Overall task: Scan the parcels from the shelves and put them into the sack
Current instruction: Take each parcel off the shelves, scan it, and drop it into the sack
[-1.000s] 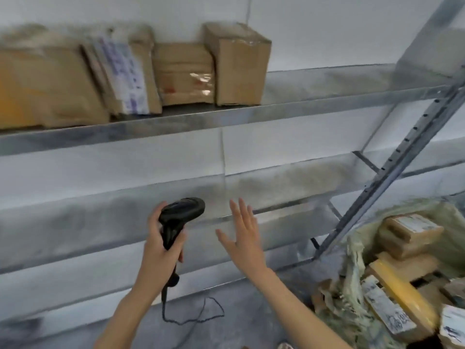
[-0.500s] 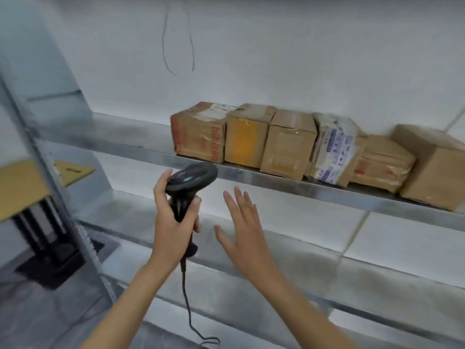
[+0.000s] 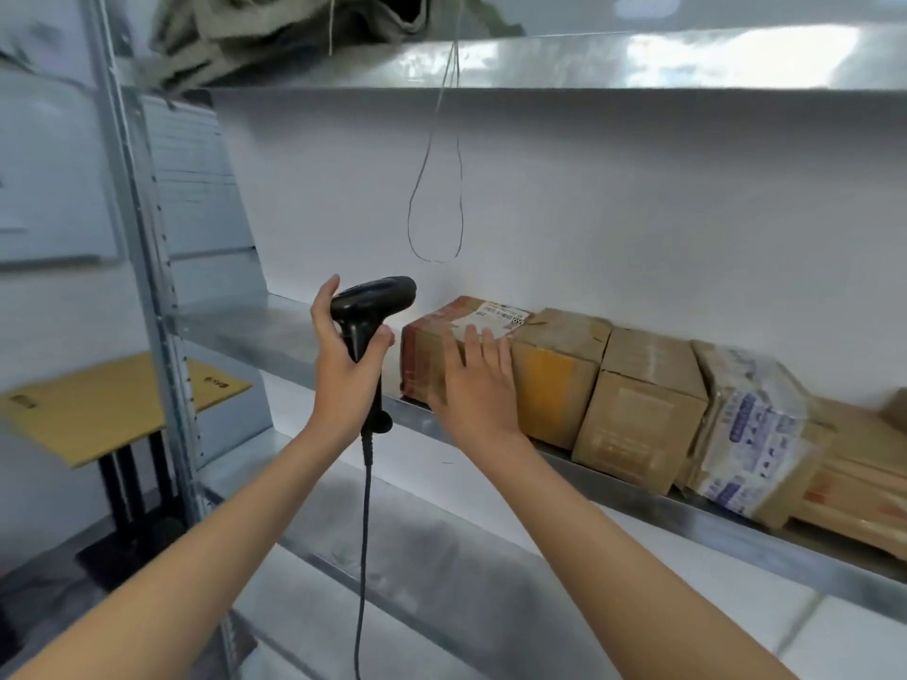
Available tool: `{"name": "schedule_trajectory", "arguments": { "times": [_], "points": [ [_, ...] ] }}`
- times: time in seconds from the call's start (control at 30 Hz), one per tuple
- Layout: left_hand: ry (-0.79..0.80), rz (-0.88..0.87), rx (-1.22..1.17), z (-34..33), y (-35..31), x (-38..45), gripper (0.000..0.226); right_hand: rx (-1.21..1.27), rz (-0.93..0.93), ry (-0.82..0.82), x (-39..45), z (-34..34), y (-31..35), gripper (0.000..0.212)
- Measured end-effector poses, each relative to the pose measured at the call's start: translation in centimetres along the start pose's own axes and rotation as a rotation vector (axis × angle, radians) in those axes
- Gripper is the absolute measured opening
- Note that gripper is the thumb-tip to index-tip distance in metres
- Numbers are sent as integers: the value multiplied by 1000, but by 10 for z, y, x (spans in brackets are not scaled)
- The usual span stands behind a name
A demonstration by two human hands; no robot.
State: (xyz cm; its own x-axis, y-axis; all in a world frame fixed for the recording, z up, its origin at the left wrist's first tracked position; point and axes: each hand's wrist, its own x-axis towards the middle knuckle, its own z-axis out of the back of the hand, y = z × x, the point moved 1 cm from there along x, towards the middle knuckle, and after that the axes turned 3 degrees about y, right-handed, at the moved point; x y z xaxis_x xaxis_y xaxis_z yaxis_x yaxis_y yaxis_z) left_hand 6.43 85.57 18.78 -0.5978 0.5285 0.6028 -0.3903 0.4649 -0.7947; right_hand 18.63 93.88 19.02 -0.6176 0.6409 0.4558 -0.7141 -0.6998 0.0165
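The whole frame is a bit smeared, so most box labels can't be read, and the sack isn't in shot at all. Far left of the shelf [image 3: 294, 336], a yellow-topped surface [image 3: 98, 409] on a dark stand sits behind the metal post [image 3: 142, 267], partly cut by it. Up top, some crumpled greyish cloth [image 3: 255, 31] on the upper shelf [image 3: 589, 61] runs off the frame, too blurry to say what it is. A thin wire loop [image 3: 437, 208] hangs down the white wall above the boxes.

The left hand [image 3: 343, 380] has its grip wrapped around the handle of a black scanner [image 3: 370, 306], thumb up along the back, head pointing right toward the boxes. Its cable [image 3: 365, 532] drops straight down and out of the bottom edge.

Just right of the scanner, the first parcel [image 3: 432, 346] stands at the left end of the row on the shelf, white label [image 3: 495, 316] on top. The right hand [image 3: 478, 385] lies against its front with fingers straight and reaching over the top edge, a flat, uncurled grip that hides much of that face.

Right of it, touching in a row: a box with a yellow patch [image 3: 554, 385], a plain brown box [image 3: 643, 419], a parcel in blue-printed tape [image 3: 751, 434], then flat cartons [image 3: 859, 483] cut off by the right edge.
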Motion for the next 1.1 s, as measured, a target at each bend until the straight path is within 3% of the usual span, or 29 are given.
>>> {"name": "schedule_trajectory", "arguments": {
  "times": [0.17,0.33,0.43,0.53,0.63,0.87,1.0,1.1],
  "points": [
    [1,27,22,-5,2,17,68,-7,74,-118,-15,-7,-1,64],
    [53,84,23,-2,1,33,64,150,281,-536,-44,-22,8,28],
    [70,106,15,0,1,33,59,352,192,-657,-42,-22,7,40],
    [74,120,21,4,5,31,58,602,-1,-479,-29,-22,2,84],
    [76,125,13,6,8,27,59,700,2,-317,-23,-29,3,108],
    [-49,126,-26,23,14,11,64,942,52,-399,-29,-27,8,101],
    [-148,97,-11,44,23,-6,65,898,60,-438,-27,-20,15,76],
    [-145,123,-13,52,32,-23,64,985,86,-358,-25,-25,21,73]
  ]
}}
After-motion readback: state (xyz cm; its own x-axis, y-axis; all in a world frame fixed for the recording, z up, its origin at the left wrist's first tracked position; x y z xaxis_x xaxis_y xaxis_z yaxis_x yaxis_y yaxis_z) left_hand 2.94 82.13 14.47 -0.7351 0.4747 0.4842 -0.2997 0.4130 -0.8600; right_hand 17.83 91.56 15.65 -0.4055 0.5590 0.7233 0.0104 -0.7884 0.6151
